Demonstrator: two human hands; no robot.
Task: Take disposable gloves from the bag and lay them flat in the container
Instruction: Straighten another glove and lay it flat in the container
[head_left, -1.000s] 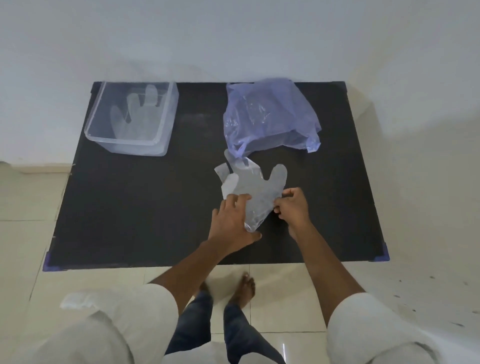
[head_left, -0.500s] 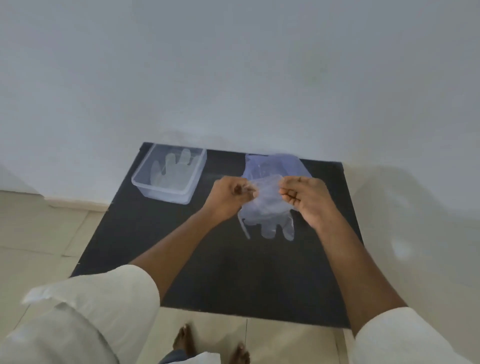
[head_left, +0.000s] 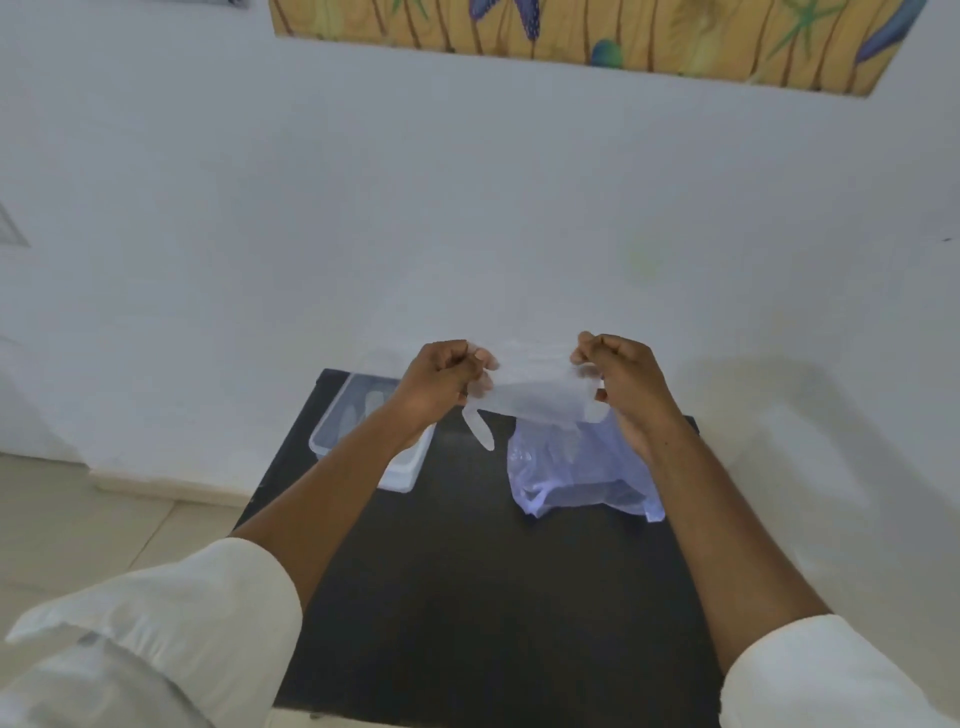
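Observation:
A clear disposable glove (head_left: 535, 387) is stretched in the air between my hands, above the black table (head_left: 488, 597). My left hand (head_left: 441, 382) pinches its left edge and my right hand (head_left: 621, 382) pinches its right edge, both with curled fingers. One glove finger dangles below my left hand. The bluish plastic bag (head_left: 576, 467) lies on the table under my right hand. The clear container (head_left: 400, 467) stands at the table's back left, partly hidden by my left forearm, with a glove lying in it.
A white wall rises right behind the table, with a colourful picture (head_left: 571, 36) high on it. Tiled floor (head_left: 93, 519) lies to the left of the table.
Both hands lifted the glove off the table and raised it higher, stretching it wider between them. The camera tilted up toward the wall.

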